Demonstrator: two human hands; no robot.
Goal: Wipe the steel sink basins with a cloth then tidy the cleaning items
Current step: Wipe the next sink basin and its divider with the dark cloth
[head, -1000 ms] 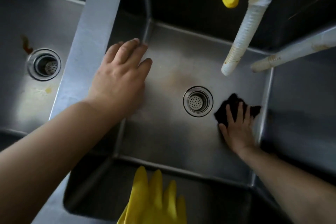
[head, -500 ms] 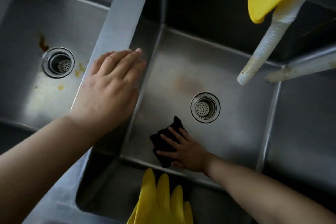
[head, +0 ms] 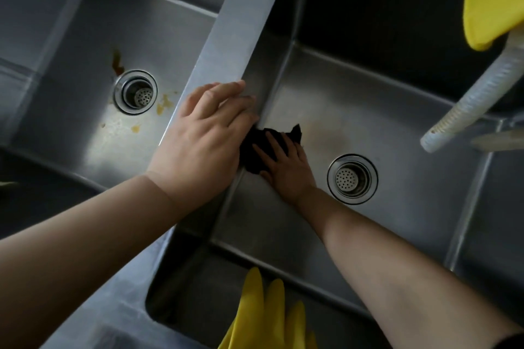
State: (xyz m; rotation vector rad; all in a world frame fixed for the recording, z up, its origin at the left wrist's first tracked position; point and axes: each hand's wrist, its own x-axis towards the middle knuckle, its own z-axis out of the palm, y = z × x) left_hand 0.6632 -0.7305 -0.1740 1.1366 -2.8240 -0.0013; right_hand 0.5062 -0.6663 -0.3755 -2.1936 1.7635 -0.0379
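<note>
Left hand (head: 202,139): fingers straight and together, palm flat on the steel divider (head: 241,25) between the two basins; holds nothing and, by judgement, serves as a brace.

Left basin (head: 65,71), at 9 o'clock of the left hand: round drain strainer (head: 135,92) in the floor; a brown streak (head: 116,64) at 11 o'clock of the drain; yellow-orange spots (head: 164,103) at 3 to 4 o'clock of it. Judged not yet wiped.

Black cloth (head: 256,150): dark, crumpled, one corner sticking up at its 1 o'clock; lies on the floor of the right basin (head: 397,110) in the corner against the divider wall, just beside the left hand's fingertips.

Right hand (head: 286,167): fingers spread and straight, pressing flat on the cloth; no pinch or curl visible.

Step in hand, by judgement: wiping the right basin floor along its left edge. A faint tan smear (head: 326,136) lies at 3 o'clock of the cloth, and the right drain strainer (head: 352,178) at 4 o'clock of it. The next move calls for a firm stroke toward 3 o'clock over the smear, skirting the drain, with the stained left basin and the tidying to follow.

Other items: yellow rubber glove (head: 263,317) on the near rim at 6 o'clock; second yellow glove (head: 493,0) at 1 o'clock, draped over the ribbed white hose (head: 470,102) that hangs above the right basin.
</note>
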